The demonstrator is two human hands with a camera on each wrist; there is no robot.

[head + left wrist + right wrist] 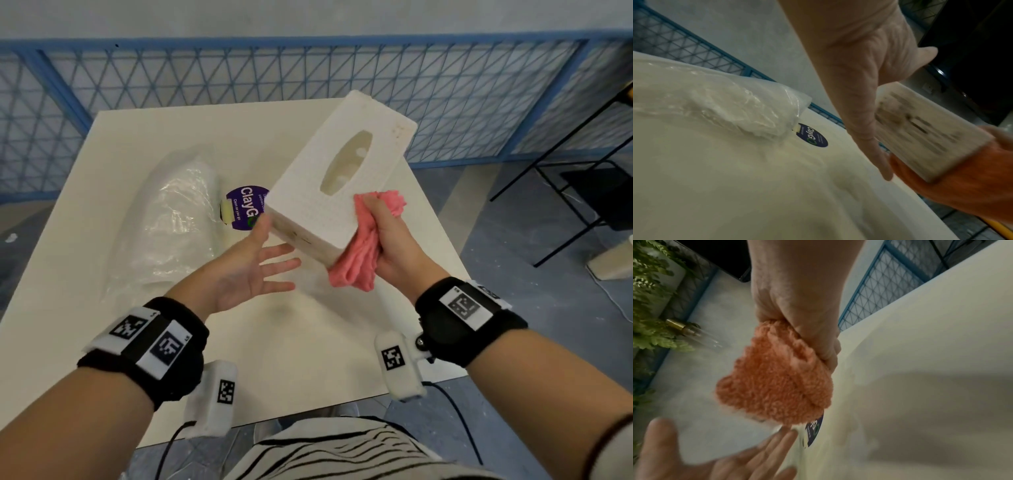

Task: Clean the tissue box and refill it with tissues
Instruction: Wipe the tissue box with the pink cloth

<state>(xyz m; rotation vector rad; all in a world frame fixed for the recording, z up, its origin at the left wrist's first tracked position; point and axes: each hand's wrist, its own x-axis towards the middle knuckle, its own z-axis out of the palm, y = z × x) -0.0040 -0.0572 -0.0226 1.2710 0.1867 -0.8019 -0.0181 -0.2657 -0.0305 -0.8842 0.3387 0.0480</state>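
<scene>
A white tissue box (339, 178) with an oval slot is tilted in the air above the table. My right hand (380, 222) grips a bunched pink cloth (356, 267) wrapped round the box's near right corner, thumb on top. My left hand (270, 253) is open, its thumb touching the box's near left corner and its fingers spread just below it. In the left wrist view the box's end face (931, 129) shows dark smudges beside my left hand (869, 113) and the cloth (962, 186). The right wrist view shows the cloth (777, 386) in my fist (797, 305).
A clear plastic pack of white tissues (171, 219) lies on the left of the white table (291, 342), with a purple round sticker (245, 205) beside it. A blue mesh fence (205, 85) runs behind the table. A black chair (599, 192) stands at the right.
</scene>
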